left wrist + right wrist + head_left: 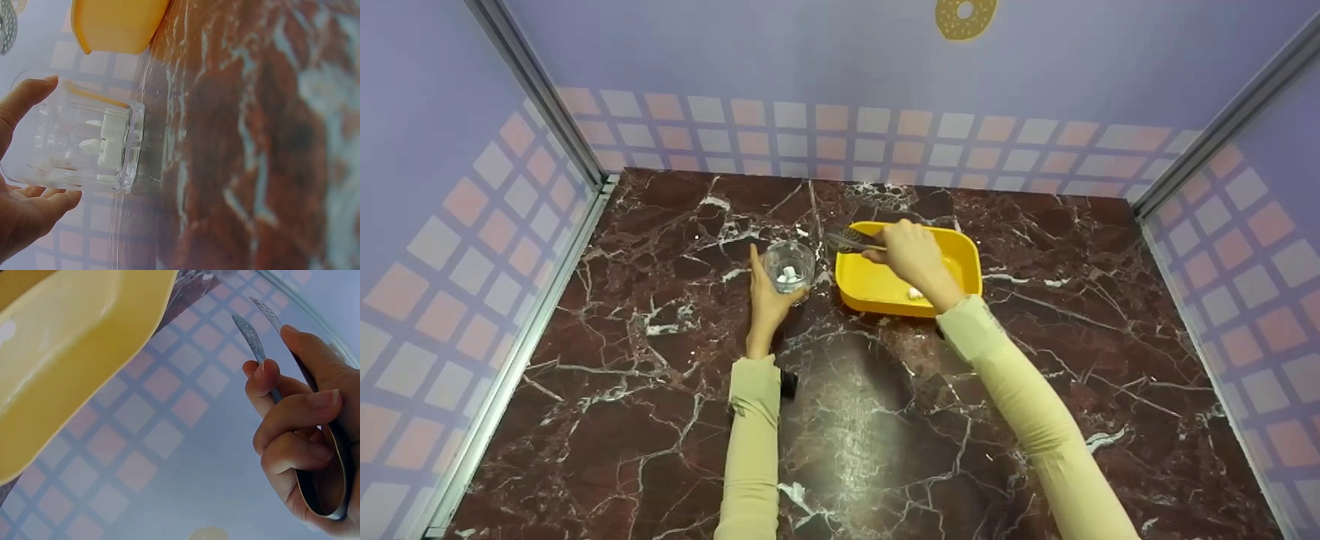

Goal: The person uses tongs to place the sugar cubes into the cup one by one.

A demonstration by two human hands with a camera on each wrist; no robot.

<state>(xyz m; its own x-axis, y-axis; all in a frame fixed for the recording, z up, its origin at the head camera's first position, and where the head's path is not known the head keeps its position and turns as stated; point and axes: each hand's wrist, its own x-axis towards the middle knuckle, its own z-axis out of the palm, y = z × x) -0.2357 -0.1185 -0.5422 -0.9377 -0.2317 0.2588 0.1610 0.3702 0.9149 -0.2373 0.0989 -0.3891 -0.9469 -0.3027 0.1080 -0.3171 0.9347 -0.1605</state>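
A clear cup (799,259) stands on the marble-patterned table, with several small white pieces (112,138) at its bottom. My left hand (769,304) holds the cup from the near left, thumb on one side and fingers on the other. In my right hand (911,255) are metal tongs (256,340), gripped with the fingers curled round both arms. Their perforated tips stand apart with nothing between them. The right hand is above a yellow tray (870,289), and the tong tips point left toward the cup. One white piece (915,293) lies in the tray, near its front wall.
The dark red marble tabletop (660,375) runs up to a purple back wall (870,60) with pink and white squares. Similar panels with metal frames (547,82) enclose the left and right sides.
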